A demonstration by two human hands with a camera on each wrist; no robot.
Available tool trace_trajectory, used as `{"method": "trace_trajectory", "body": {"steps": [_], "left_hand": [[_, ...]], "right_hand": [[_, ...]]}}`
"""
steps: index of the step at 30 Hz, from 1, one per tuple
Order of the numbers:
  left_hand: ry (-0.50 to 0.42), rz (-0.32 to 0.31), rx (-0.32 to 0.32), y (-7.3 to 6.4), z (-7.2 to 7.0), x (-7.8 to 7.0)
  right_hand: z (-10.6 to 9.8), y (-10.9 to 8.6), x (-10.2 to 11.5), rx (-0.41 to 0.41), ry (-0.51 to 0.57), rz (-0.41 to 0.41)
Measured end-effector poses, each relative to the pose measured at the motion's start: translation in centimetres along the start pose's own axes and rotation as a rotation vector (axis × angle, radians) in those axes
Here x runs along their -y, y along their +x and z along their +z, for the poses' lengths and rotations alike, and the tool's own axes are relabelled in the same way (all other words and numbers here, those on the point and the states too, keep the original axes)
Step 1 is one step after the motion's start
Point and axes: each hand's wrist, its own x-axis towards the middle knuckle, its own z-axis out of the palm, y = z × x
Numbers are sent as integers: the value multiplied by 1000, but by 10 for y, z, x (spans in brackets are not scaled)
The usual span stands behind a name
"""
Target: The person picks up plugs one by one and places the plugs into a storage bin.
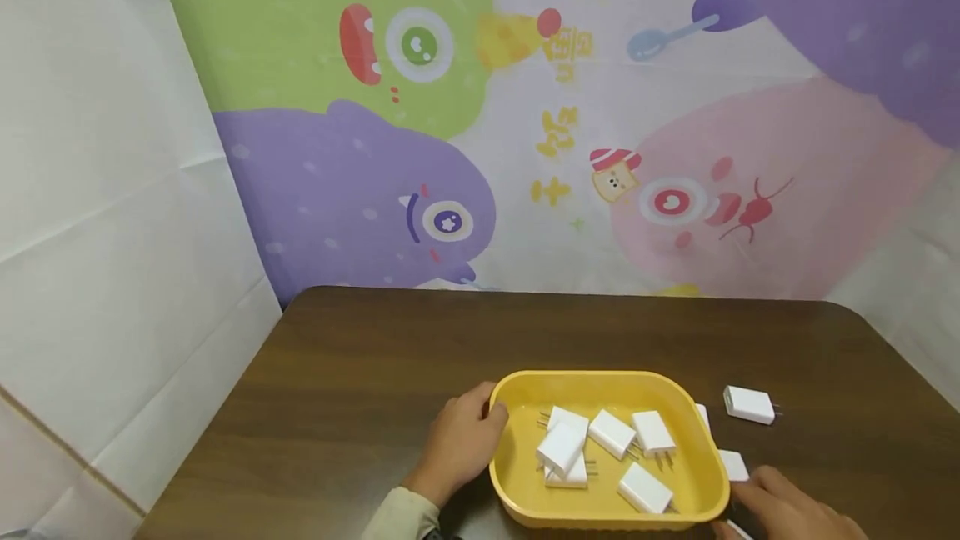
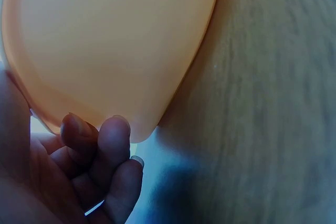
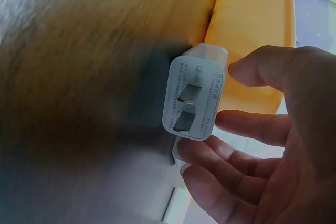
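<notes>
Printed on the prong face of a white 2-prong power adapter (image 3: 194, 103): columns of tiny Chinese text, the largest seemingly reading 电源适配器, plus 2 small round marks; most too fine to read. Bent around that adapter at the basin's right end, the right hand (image 1: 795, 507), with thumb and fingers close on either side; firm pinch or mere touch, cannot tell. Curled on the left end of a yellow plastic basin (image 1: 592, 390), the left hand (image 1: 465, 440), holding thumb over rim, fingers outside and below. Inside the basin, 6 white adapters (image 1: 647, 487), 3 heaped together at left. Beyond its right end, a loose adapter (image 1: 748, 405) and others partly hidden.

Under everything, a dark brown wood-grain surface (image 1: 360, 407) with rounded far corners. Behind, a cartoon backdrop (image 1: 517, 165), sideways, with green, purple and pink one-eyed monsters and large yellow Chinese characters (image 1: 558, 132) with an exclamation mark, not surely legible. At left, a creased white wall covering (image 1: 90, 148).
</notes>
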Motion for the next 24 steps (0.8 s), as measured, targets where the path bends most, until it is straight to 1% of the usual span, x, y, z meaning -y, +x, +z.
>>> {"method": "trace_trajectory", "body": {"steps": [1,4,7,9,11,18,24], "left_hand": [[1,0,-4,2,-2,0],[7,0,-16,4,-7,-2],[9,-2,-22,5,-9,-2],[14,-1,-25,5,-9,-2],[9,-4,-25,6,-10,-3],[-20,-21,-25,10,-15,-6],[-12,-8,-36,12,-17,-8]], "right_hand": [[-4,3,3,18,-4,16],[-12,5,7,-36,-28,-12],[-19,5,9,-40,-16,-26],[-21,5,11,-38,-12,-32],[-23,4,14,-30,-10,-18],[-28,1,19,-91,-42,-44],[-29,4,20,-59,-46,-54]]}}
